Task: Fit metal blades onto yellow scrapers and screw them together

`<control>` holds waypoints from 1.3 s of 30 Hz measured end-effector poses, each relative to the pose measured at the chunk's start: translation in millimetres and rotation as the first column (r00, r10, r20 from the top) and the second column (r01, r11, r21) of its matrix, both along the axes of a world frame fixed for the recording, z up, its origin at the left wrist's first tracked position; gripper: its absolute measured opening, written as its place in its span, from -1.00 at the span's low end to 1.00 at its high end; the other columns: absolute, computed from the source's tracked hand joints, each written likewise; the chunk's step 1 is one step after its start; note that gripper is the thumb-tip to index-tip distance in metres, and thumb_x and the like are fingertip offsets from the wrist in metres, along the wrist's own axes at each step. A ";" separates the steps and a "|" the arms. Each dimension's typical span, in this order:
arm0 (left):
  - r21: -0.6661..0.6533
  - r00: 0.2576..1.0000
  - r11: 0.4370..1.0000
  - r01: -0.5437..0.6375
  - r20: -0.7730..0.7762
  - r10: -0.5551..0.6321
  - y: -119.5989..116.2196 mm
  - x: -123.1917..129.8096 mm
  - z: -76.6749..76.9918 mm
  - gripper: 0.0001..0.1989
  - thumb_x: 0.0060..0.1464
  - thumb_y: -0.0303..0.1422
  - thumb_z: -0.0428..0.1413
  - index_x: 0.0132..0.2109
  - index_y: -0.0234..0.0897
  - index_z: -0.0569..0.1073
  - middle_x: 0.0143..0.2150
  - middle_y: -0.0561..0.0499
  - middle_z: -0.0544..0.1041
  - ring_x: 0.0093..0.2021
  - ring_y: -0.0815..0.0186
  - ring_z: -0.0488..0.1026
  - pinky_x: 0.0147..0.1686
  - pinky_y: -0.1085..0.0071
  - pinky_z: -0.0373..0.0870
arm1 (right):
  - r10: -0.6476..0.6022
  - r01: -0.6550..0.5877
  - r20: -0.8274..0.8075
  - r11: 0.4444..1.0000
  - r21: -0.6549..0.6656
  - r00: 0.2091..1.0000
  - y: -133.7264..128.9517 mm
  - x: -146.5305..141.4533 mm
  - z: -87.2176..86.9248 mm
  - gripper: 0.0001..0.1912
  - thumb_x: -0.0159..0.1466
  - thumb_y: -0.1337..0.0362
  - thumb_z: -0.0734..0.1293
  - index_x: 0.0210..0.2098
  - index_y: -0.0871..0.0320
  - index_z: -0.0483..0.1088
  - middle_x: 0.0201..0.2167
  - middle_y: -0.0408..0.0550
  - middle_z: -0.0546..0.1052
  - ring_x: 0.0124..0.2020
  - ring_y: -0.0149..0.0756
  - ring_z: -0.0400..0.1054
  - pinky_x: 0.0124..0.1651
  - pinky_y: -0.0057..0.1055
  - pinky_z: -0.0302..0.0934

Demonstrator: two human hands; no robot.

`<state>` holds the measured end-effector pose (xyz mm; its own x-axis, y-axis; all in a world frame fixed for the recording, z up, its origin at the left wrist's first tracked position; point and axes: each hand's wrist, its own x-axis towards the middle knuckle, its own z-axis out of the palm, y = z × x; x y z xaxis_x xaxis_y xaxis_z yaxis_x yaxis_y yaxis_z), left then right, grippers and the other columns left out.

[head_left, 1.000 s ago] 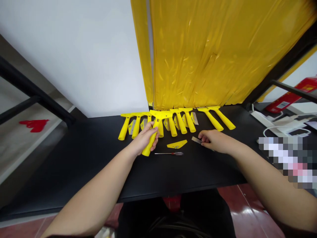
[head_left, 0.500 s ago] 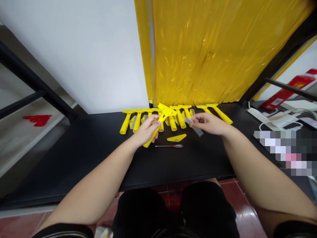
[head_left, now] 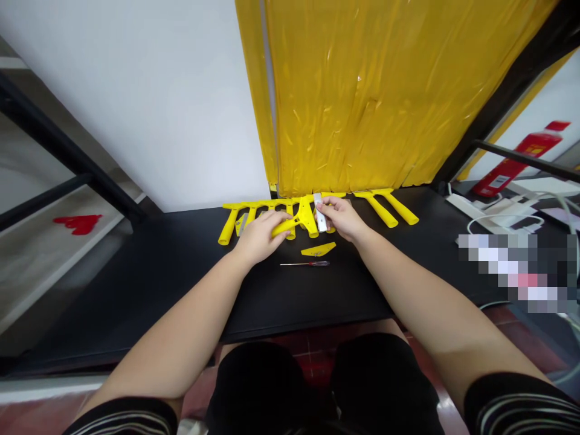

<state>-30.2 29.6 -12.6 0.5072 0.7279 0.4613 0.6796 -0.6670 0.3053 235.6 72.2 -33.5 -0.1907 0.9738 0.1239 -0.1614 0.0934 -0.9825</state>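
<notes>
Left hand (head_left: 259, 240) grips a yellow scraper (head_left: 304, 217) just above the black table (head_left: 181, 284); right hand (head_left: 343, 219) pinches a steel blade (head_left: 320, 212) at the scraper's head (contact unclear). Other scrapers (head_left: 229, 225) lie behind; a screwdriver (head_left: 304, 263) lies in front.

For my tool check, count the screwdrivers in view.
1: a small screwdriver lying on the black bench, just below a loose yellow plastic piece. Another could be hidden behind the row of yellow scrapers.
</notes>
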 end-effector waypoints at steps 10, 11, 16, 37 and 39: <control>0.018 0.996 1.000 -0.019 -0.083 0.020 -3.9 -1.7 -1.3 -0.74 0.37 -0.34 0.14 0.17 -0.09 0.51 0.09 -0.05 0.59 0.02 0.14 0.58 -0.03 0.20 0.53 | 0.096 -0.096 0.002 0.995 -0.004 0.995 -10.9 -9.0 -3.8 -0.61 0.19 -0.01 0.57 -0.20 0.09 0.46 -0.52 -0.22 0.54 -0.59 -0.38 0.40 -0.54 -0.43 0.37; 0.029 0.996 0.999 -0.020 -0.084 0.022 -4.1 -2.3 -1.1 -0.73 0.38 -0.35 0.14 0.17 -0.09 0.51 0.08 -0.05 0.59 0.02 0.14 0.58 -0.04 0.22 0.53 | 0.088 -0.088 0.007 0.996 0.001 0.996 -12.1 -9.5 -3.6 -0.61 0.18 -0.03 0.57 -0.22 0.09 0.47 -0.53 -0.23 0.52 -0.60 -0.39 0.39 -0.55 -0.43 0.35; 0.041 0.996 0.999 0.002 -0.091 0.002 -5.8 -3.5 0.6 -0.74 0.39 -0.36 0.12 0.16 -0.09 0.52 0.04 -0.06 0.59 -0.02 0.16 0.59 -0.06 0.22 0.54 | 0.056 -0.056 0.014 0.998 0.013 0.998 -19.2 -8.3 0.7 -0.57 0.20 -0.14 0.54 -0.29 0.06 0.46 -0.57 -0.27 0.42 -0.63 -0.43 0.24 -0.61 -0.44 0.22; 0.018 0.994 0.997 -0.071 -0.076 0.072 -6.5 -2.7 -4.0 -0.73 0.35 -0.41 0.16 0.15 -0.09 0.53 0.02 -0.06 0.59 0.00 0.12 0.59 -0.05 0.20 0.55 | -0.007 -0.005 0.080 0.990 0.139 0.997 -15.1 0.5 -3.3 -0.63 0.16 0.12 0.58 -0.13 0.03 0.43 -0.39 -0.22 0.57 -0.46 -0.40 0.40 -0.35 -0.38 0.33; 0.022 0.994 0.997 -0.075 -0.077 0.077 -6.5 -2.8 -4.4 -0.72 0.34 -0.41 0.16 0.15 -0.09 0.53 0.02 -0.05 0.59 -0.01 0.12 0.59 -0.07 0.21 0.54 | 0.016 -0.021 0.050 0.994 0.105 0.999 -14.9 -1.4 -5.6 -0.52 0.14 0.16 0.60 -0.05 0.00 0.36 -0.41 -0.27 0.56 -0.47 -0.40 0.41 -0.34 -0.38 0.36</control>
